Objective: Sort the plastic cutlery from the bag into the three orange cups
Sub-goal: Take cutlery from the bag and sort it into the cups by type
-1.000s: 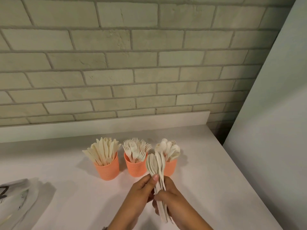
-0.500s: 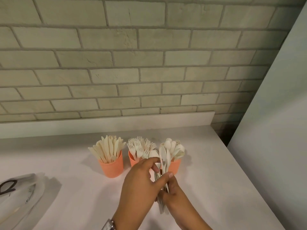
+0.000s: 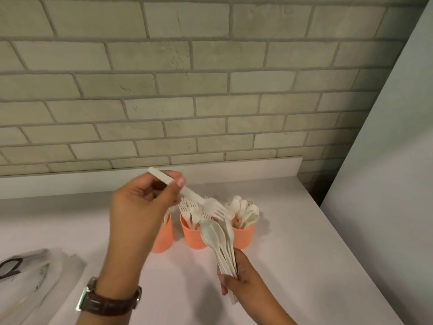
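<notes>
**Head view (sole view supplied).**

**Progress.** The sort reads as well advanced. Three orange cups stand upright in a row on the white counter (image 3: 293, 254), near its back ledge.
- The middle cup (image 3: 194, 239) holds forks (image 3: 190, 208), tines up.
- The right cup (image 3: 244, 235) holds spoons (image 3: 243, 207), bowls up.
- The left cup (image 3: 164, 238) is largely hidden behind your left hand, so its contents cannot be identified.
- The bag (image 3: 35, 273) lies flattened at the lower left of the counter, well apart from the cups. Whether any cutlery is left inside cannot be told.

**Hands.** Your left hand (image 3: 140, 207) pinches a single fork (image 3: 212, 206) by its handle, between thumb and fingertips. It is raised above the cups, with the tines angled down and to the right over the middle cup. A watch (image 3: 110, 299) sits on that wrist. Your right hand (image 3: 243, 280) is curled round the handles of a bundle of cutlery (image 3: 218, 235), held near upright just in front of the middle and right cups.

**Outstanding, in my judgement.** The single fork is due for the middle cup. After that the bundle has to be dealt out. It appears to be mostly spoons, going by the bowls at its top, but the pieces overlap and cannot be told apart with certainty.

**Condition.** The cutlery is off-white, thin and uniform. The fork's head is blurred. No breakage is visible. The cups show a textured band on their lower walls.
</notes>
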Demonstrator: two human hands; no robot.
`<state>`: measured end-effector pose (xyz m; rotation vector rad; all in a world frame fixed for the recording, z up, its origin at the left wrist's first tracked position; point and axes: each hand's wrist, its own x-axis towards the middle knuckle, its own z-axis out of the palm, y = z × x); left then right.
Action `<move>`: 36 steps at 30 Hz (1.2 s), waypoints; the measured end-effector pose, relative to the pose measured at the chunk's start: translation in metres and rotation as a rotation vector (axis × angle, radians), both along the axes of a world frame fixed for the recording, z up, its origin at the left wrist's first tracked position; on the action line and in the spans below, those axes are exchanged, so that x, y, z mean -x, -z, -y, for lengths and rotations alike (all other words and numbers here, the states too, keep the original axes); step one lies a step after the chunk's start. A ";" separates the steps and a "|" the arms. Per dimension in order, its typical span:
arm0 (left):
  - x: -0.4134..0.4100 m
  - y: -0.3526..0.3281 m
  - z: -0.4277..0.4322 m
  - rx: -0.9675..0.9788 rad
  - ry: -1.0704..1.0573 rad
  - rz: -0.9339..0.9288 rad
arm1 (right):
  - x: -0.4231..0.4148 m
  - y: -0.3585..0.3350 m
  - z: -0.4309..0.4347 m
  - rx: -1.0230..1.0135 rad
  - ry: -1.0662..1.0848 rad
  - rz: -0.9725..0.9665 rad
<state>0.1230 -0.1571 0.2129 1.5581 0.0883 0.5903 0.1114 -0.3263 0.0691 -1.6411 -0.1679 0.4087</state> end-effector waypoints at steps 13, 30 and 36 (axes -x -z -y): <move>0.033 0.106 0.016 0.758 0.385 -0.606 | -0.008 0.005 0.013 -0.321 0.068 -0.137; -0.031 0.133 -0.003 -0.355 -0.276 -0.316 | 0.006 0.013 0.035 -0.304 0.112 -0.220; -0.060 0.171 0.000 -0.637 -0.174 -0.424 | 0.004 0.009 0.037 -0.336 0.097 -0.246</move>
